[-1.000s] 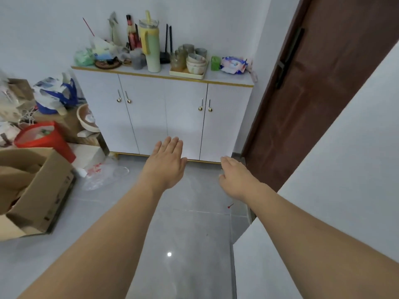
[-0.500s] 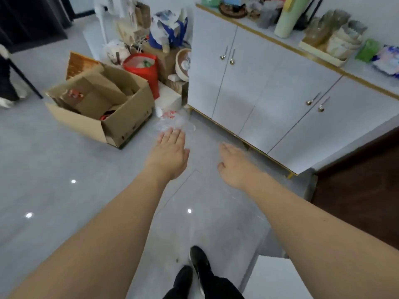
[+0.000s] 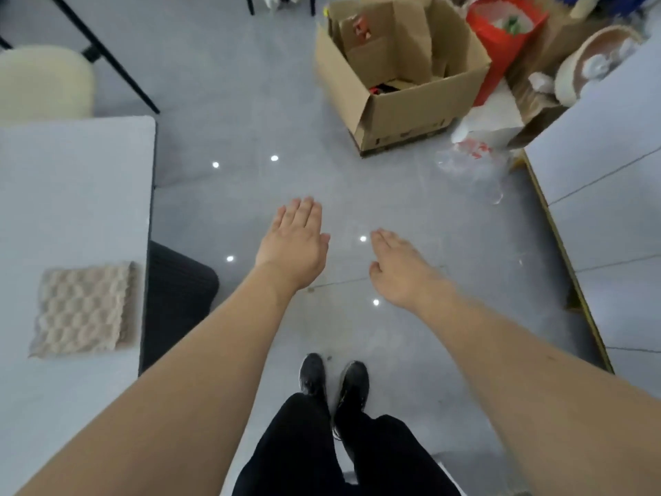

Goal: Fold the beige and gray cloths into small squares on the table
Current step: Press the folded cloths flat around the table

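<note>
A beige textured cloth [image 3: 84,307] lies folded into a small square near the right edge of the white table [image 3: 71,195] at the left. No gray cloth is in view. My left hand [image 3: 293,241] and my right hand [image 3: 400,270] are both stretched out in front of me over the grey floor, fingers straight, holding nothing. Both hands are well to the right of the table and the cloth.
A black chair seat [image 3: 179,291] sits against the table's right edge. An open cardboard box [image 3: 400,73], a red bag [image 3: 500,34] and clutter stand on the floor ahead. A white cabinet [image 3: 608,195] runs along the right. A cream chair [image 3: 43,80] is at far left.
The view has swung left and down, from the cabinet and door to the floor, bringing the table and the beige cloth into sight. Both hands stay outstretched and empty.
</note>
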Action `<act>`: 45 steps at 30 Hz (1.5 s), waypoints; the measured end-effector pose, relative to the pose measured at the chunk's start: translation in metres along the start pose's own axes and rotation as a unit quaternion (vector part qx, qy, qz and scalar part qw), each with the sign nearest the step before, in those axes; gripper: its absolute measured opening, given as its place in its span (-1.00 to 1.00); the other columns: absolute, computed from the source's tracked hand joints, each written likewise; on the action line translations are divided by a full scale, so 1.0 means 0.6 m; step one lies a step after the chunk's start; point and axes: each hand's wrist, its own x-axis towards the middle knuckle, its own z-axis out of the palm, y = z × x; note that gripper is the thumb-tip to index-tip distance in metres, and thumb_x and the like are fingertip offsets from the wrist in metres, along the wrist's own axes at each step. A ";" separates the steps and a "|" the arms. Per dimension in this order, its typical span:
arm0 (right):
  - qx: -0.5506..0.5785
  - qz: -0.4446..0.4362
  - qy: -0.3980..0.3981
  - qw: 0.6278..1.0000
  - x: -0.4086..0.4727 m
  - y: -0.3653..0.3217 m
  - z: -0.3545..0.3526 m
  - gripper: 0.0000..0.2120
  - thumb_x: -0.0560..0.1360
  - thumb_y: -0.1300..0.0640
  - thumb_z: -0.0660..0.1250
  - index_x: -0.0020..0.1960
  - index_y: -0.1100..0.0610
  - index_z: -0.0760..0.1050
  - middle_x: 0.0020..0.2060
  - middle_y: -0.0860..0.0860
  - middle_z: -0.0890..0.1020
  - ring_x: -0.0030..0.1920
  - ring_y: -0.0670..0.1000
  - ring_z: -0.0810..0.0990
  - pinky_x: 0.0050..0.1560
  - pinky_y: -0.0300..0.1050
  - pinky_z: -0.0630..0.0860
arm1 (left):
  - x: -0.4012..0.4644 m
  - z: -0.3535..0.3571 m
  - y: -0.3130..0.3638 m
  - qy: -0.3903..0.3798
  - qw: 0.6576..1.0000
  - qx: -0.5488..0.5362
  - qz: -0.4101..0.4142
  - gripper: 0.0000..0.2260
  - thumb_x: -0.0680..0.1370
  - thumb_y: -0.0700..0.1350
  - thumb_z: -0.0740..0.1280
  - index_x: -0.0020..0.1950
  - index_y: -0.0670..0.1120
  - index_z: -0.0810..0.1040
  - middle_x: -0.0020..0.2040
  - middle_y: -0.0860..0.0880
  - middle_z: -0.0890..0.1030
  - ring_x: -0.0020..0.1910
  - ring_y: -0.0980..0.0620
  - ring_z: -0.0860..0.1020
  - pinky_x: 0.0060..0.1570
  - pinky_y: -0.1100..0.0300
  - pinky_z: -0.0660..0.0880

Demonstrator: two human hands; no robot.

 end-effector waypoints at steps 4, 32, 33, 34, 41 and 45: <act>-0.035 -0.081 -0.032 0.996 0.059 -0.074 0.017 -0.43 0.62 0.15 0.06 0.57 0.25 -0.03 0.56 0.15 0.02 0.56 0.08 -0.01 0.53 -0.05 -0.06 | -0.041 0.021 -0.082 0.014 0.995 -0.021 -0.092 -0.46 0.69 0.02 -0.06 0.60 -0.21 -0.06 0.61 -0.14 -0.03 0.59 -0.10 -0.11 0.54 0.01 -0.19; -0.059 -0.530 -0.213 0.819 0.232 -0.585 0.121 -0.47 0.66 0.10 0.04 0.58 0.13 -0.03 0.57 0.01 0.01 0.55 -0.07 -0.06 0.52 -0.18 -0.12 | -0.299 0.149 -0.281 0.344 0.594 -0.355 -0.635 -0.45 0.70 0.01 0.00 0.61 -0.17 -0.11 0.62 -0.03 -0.12 0.57 0.07 -0.21 0.54 0.10 -0.21; -0.035 -0.527 -0.223 0.819 0.246 -0.600 0.126 -0.47 0.67 0.10 0.04 0.58 0.12 -0.04 0.57 -0.02 0.01 0.55 -0.10 -0.06 0.51 -0.21 -0.13 | -0.294 0.149 -0.293 0.374 0.557 -0.387 -0.632 -0.46 0.70 0.01 0.00 0.61 -0.14 -0.11 0.62 0.01 -0.13 0.56 0.13 -0.22 0.53 0.15 -0.21; -0.014 -0.525 -0.234 0.818 0.258 -0.615 0.131 -0.48 0.67 0.10 0.03 0.58 0.11 -0.04 0.57 -0.04 0.00 0.55 -0.13 -0.07 0.50 -0.25 -0.13 | -0.289 0.149 -0.306 0.402 0.525 -0.410 -0.628 -0.47 0.70 0.00 0.00 0.61 -0.11 -0.12 0.62 0.05 -0.13 0.55 0.18 -0.22 0.53 0.20 -0.22; 0.029 -0.559 -0.267 0.784 0.318 -0.667 0.181 -0.50 0.69 0.07 -0.02 0.58 0.10 -0.05 0.57 -0.06 -0.02 0.55 -0.15 -0.09 0.52 -0.22 -0.13 | -0.229 0.151 -0.366 0.527 0.430 -0.446 -0.582 -0.50 0.70 0.00 -0.01 0.61 -0.02 -0.10 0.60 0.16 -0.13 0.54 0.29 -0.18 0.49 0.33 -0.15; -0.072 -0.611 -0.175 0.769 0.331 -0.662 0.213 -0.45 0.64 -0.04 -0.12 0.58 0.12 -0.07 0.58 -0.02 -0.06 0.55 -0.11 -0.14 0.53 -0.15 -0.20 | -0.212 0.166 -0.381 0.453 0.506 -0.360 -0.640 -0.49 0.69 0.01 -0.03 0.62 -0.08 -0.06 0.61 0.06 -0.09 0.57 0.16 -0.18 0.55 0.08 -0.15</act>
